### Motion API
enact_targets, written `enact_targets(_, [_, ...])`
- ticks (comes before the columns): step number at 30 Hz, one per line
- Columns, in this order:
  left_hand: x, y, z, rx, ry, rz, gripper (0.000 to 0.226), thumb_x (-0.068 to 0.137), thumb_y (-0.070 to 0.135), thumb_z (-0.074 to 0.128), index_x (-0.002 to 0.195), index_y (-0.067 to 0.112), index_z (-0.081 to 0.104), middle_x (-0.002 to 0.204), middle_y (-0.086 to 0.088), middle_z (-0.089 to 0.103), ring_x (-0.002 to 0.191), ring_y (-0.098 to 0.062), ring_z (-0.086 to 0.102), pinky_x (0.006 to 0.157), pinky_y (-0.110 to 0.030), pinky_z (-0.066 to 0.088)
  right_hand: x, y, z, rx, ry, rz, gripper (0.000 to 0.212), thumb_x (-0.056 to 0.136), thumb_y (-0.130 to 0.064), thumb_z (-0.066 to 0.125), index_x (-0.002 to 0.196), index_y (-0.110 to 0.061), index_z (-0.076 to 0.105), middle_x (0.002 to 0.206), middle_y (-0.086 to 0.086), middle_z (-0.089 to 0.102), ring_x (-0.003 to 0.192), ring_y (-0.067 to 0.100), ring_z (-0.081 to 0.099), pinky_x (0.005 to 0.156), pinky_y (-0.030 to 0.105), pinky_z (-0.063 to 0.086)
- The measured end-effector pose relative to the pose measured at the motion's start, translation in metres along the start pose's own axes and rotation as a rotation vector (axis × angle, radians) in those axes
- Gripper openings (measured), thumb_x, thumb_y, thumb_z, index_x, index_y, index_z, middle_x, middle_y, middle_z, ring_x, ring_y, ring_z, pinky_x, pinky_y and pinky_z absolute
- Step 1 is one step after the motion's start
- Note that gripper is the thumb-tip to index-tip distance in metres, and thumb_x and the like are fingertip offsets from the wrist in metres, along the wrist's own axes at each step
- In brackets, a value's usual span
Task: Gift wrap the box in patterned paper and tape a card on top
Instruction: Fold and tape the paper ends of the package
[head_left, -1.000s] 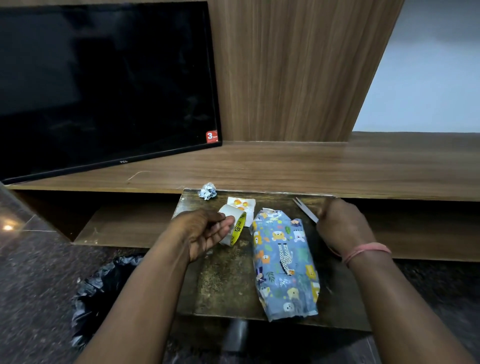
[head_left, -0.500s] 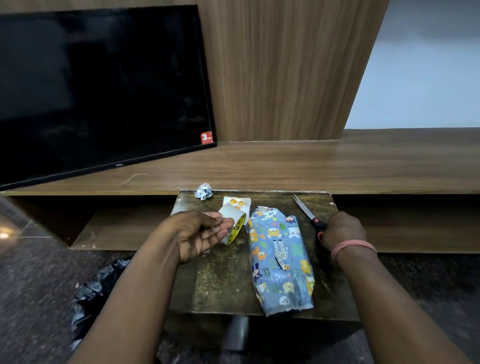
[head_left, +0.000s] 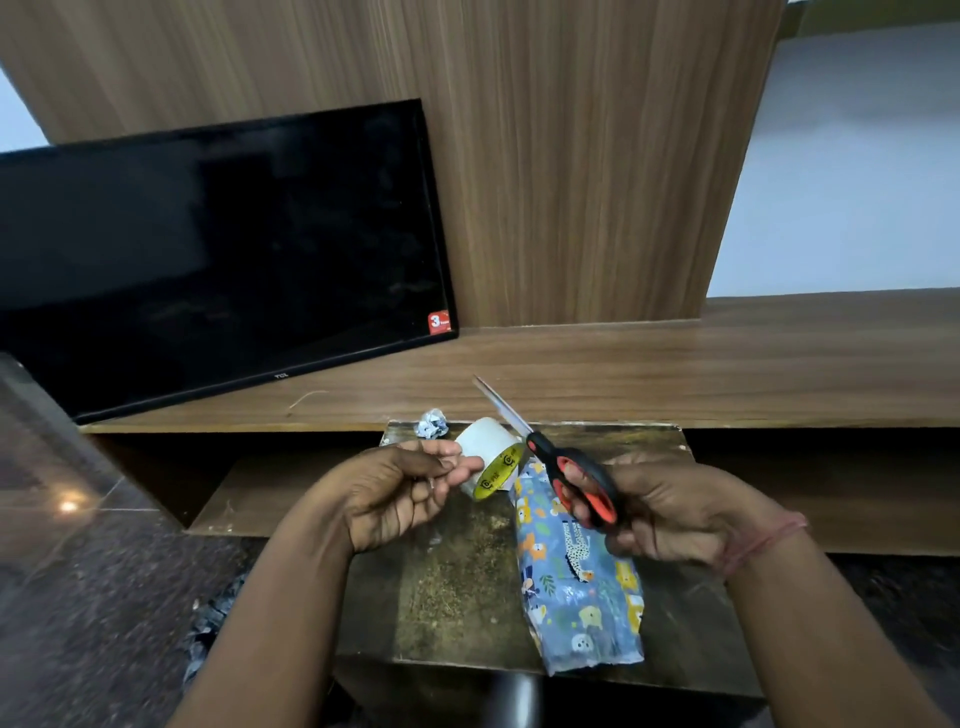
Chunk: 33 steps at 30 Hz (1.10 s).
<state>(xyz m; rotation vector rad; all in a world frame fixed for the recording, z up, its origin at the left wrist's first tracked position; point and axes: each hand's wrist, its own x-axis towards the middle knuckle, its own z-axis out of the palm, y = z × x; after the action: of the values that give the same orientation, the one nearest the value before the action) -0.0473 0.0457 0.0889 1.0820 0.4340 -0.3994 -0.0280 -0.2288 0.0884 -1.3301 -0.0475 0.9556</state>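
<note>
The box (head_left: 576, 571), wrapped in blue paper printed with animals, lies lengthwise on a small dark table (head_left: 457, 587). Above the table's far end my left hand (head_left: 400, 493) holds a roll of clear tape (head_left: 491, 457) with a yellow core, thumb and fingers pinching near its edge. My right hand (head_left: 670, 514) grips the black and red handles of a pair of scissors (head_left: 561, 462); the blades are closed and point up and left, passing just behind the roll. The card is hidden behind the tape and scissors.
A crumpled scrap of paper (head_left: 432, 423) sits at the table's far left corner. Behind runs a long wooden shelf (head_left: 727, 364) with a black television (head_left: 208, 260) leaning on it. A black plastic bag (head_left: 208, 634) lies on the floor, left of the table.
My right hand picked the scissors up from the table's right side and raised them over to the tape roll. My left hand lifted the roll slightly. The camera tilted up.
</note>
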Motion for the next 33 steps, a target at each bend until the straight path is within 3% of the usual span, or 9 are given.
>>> enact_targets(4, [0.004, 0.009, -0.002, 0.011, -0.002, 0.040, 0.029, 0.095, -0.011, 0.051, 0.119, 0.002, 0.059, 0.109, -0.021, 0.076, 0.065, -0.011, 0.074, 0.052, -0.018, 0.056, 0.000, 0.007, -0.005, -0.053, -0.213, 0.085, 0.060, 0.068, -0.060, 0.085, 0.099, -0.013, 0.066, 0.083, 0.005, 0.060, 0.058, 0.008, 0.045, 0.050, 0.018, 0.038])
enact_targets(8, [0.015, 0.011, -0.002, 0.046, -0.018, 0.038, 0.041, 0.091, -0.011, 0.053, 0.132, -0.009, 0.057, 0.113, -0.021, 0.075, 0.066, -0.010, 0.074, 0.051, -0.018, 0.056, 0.002, 0.008, -0.007, -0.116, -0.287, 0.078, 0.062, 0.073, -0.066, 0.077, 0.100, -0.012, 0.062, 0.083, 0.005, 0.059, 0.061, 0.009, 0.042, 0.050, 0.018, 0.036])
enact_targets(11, [0.024, 0.010, -0.005, 0.068, -0.017, 0.031, 0.036, 0.084, -0.008, 0.058, 0.119, -0.004, 0.061, 0.113, -0.023, 0.075, 0.064, -0.009, 0.071, 0.051, -0.018, 0.054, 0.004, 0.008, -0.008, -0.132, -0.293, 0.094, 0.056, 0.081, -0.066, 0.068, 0.098, -0.014, 0.062, 0.084, 0.005, 0.059, 0.063, 0.010, 0.040, 0.050, 0.018, 0.036])
enact_targets(16, [0.041, 0.005, -0.009, 0.134, 0.031, -0.035, 0.009, 0.098, -0.002, 0.057, 0.102, 0.002, 0.063, 0.101, -0.020, 0.077, 0.055, -0.006, 0.066, 0.049, -0.016, 0.053, 0.012, 0.011, -0.011, -0.154, -0.213, 0.150, 0.058, 0.074, -0.068, 0.071, 0.096, -0.015, 0.063, 0.082, 0.004, 0.060, 0.061, 0.010, 0.042, 0.050, 0.019, 0.037])
enact_targets(20, [0.047, -0.002, -0.015, 0.229, 0.106, -0.121, 0.007, 0.100, 0.004, 0.060, 0.097, 0.011, 0.061, 0.093, -0.014, 0.079, 0.052, -0.006, 0.067, 0.044, -0.018, 0.052, 0.016, 0.010, -0.009, -0.171, -0.170, 0.144, 0.064, 0.070, -0.071, 0.072, 0.098, -0.014, 0.062, 0.083, 0.004, 0.062, 0.061, 0.010, 0.044, 0.053, 0.021, 0.041])
enact_targets(23, [0.045, -0.004, -0.017, 0.285, 0.145, -0.133, 0.008, 0.100, 0.008, 0.061, 0.100, 0.016, 0.062, 0.091, -0.011, 0.079, 0.057, -0.010, 0.070, 0.049, -0.020, 0.054, 0.026, 0.011, 0.001, -0.077, -0.047, 0.010, 0.067, 0.070, -0.066, 0.079, 0.104, -0.010, 0.063, 0.088, 0.009, 0.066, 0.062, 0.011, 0.047, 0.057, 0.026, 0.049])
enact_targets(27, [0.037, 0.000, -0.016, 0.296, 0.131, -0.060, 0.009, 0.101, 0.011, 0.060, 0.099, 0.019, 0.063, 0.091, -0.006, 0.080, 0.066, -0.011, 0.072, 0.063, -0.026, 0.056, 0.045, 0.010, 0.024, 0.087, 0.167, -0.220, 0.045, 0.071, -0.043, 0.080, 0.096, -0.008, 0.066, 0.101, 0.015, 0.074, 0.064, 0.014, 0.052, 0.057, 0.027, 0.044])
enact_targets(31, [0.030, 0.005, -0.014, 0.310, 0.116, 0.080, 0.012, 0.100, 0.011, 0.061, 0.094, 0.021, 0.063, 0.098, -0.009, 0.080, 0.075, -0.012, 0.074, 0.074, -0.031, 0.052, 0.061, 0.011, 0.040, 0.301, 0.230, -0.270, 0.037, 0.075, -0.036, 0.075, 0.102, -0.013, 0.067, 0.117, 0.011, 0.074, 0.097, 0.027, 0.068, 0.084, 0.047, 0.058])
enact_targets(33, [0.029, 0.005, -0.013, 0.332, 0.100, 0.112, 0.012, 0.099, 0.010, 0.063, 0.093, 0.021, 0.063, 0.099, -0.010, 0.079, 0.078, -0.014, 0.074, 0.076, -0.031, 0.051, 0.067, 0.011, 0.044, 0.421, 0.225, -0.336, 0.040, 0.075, -0.036, 0.073, 0.110, -0.017, 0.065, 0.122, 0.006, 0.072, 0.115, 0.034, 0.065, 0.093, 0.059, 0.053])
